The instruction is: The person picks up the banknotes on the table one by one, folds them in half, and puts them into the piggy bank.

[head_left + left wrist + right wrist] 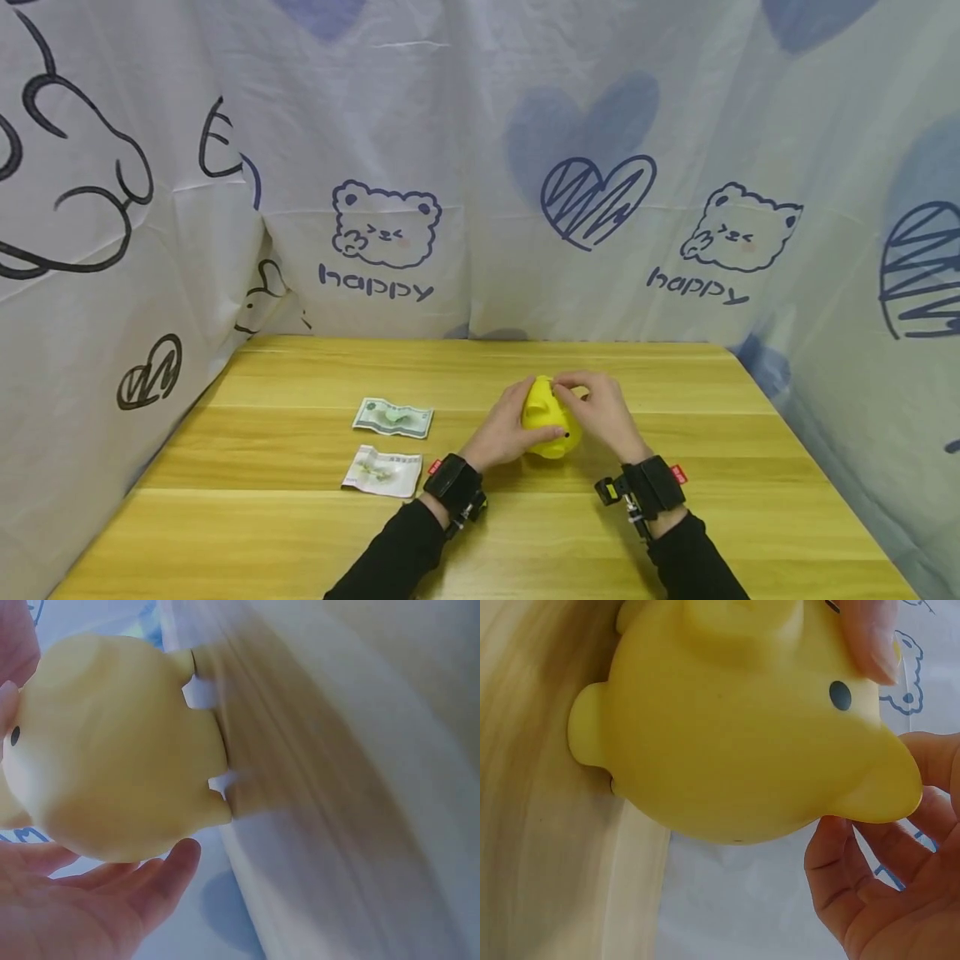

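A yellow piggy bank [546,417] stands upright on the wooden table, its black eye and an ear showing in the right wrist view. My left hand [504,427] grips it from the left side, with the thumb across its face; in the left wrist view the fingers [161,889] lie along its side. At its top is my right hand [600,412], thumb and forefinger bent together by the back of the head. In the right wrist view, that hand's curled fingers [832,877] are beside the ear. Whether they pinch something there is hidden.
Two creased banknotes lie on the table to the left: a greenish one [405,422] farther back and a paler one [401,473] nearer. Printed white curtains [480,167] hang behind the table and along both sides.
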